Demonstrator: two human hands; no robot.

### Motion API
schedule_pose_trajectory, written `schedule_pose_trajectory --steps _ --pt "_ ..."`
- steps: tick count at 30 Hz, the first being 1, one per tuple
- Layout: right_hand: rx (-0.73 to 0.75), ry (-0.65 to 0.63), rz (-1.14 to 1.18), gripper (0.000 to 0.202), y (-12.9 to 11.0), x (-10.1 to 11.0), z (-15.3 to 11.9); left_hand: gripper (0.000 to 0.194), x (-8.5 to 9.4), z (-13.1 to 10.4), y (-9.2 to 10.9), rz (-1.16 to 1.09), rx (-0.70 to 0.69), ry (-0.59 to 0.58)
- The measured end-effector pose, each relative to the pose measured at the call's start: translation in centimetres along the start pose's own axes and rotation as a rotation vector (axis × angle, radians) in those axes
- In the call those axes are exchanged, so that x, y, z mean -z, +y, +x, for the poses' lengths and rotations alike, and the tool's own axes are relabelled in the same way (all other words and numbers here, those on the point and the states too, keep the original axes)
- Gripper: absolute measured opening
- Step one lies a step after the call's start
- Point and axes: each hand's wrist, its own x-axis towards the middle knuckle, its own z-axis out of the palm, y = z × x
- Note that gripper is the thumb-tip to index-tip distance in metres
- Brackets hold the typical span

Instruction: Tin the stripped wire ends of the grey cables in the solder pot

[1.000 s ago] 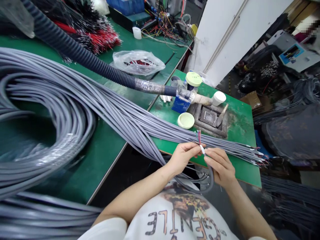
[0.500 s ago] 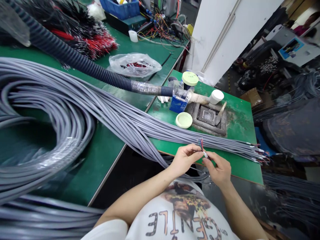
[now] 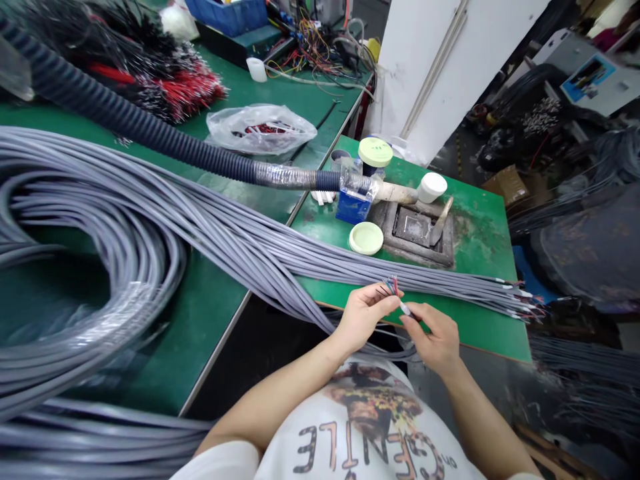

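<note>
My left hand (image 3: 364,313) pinches the thin coloured wires (image 3: 393,287) that fan out at a cable's end. Just to its right, my right hand (image 3: 434,333) grips the same cable (image 3: 406,309) below a white band, thumb and fingers closed on it. The cable end points up and left between both hands. Beyond my hands lies a long bundle of grey cables (image 3: 350,263), its stripped ends at the right side of the green board.
A solder pot (image 3: 417,227) with a scraper leaning in it sits on the green board (image 3: 480,227). Around it are a pale green lid (image 3: 366,239), a white tub (image 3: 432,187) and a blue box (image 3: 353,206). A ribbed hose (image 3: 210,157) crosses the left table above coiled cables.
The wires at the cable's end have tilted further left and spread apart. Both hands have shifted slightly left, and the whole view has moved a little.
</note>
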Motion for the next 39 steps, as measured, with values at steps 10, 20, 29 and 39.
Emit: schedule_pose_trajectory --steps 10,20,29,39 --pt "0.015 0.004 -0.021 0.013 0.0 -0.2 -0.2 0.018 -0.2 -0.1 -0.1 -0.035 0.029 0.003" --pt "0.022 0.014 -0.027 0.012 -0.3 0.0 -0.1 0.024 -0.4 -0.1 0.1 -0.085 0.101 0.016" --pt "-0.016 0.005 -0.032 0.013 -0.6 -0.3 -0.1 0.026 -0.6 -0.2 -0.2 -0.150 0.154 0.004" --pt "-0.786 -0.623 -0.634 0.041 6.8 7.8 -14.8 0.023 0.5 1.4 0.7 0.576 -0.211 -0.156"
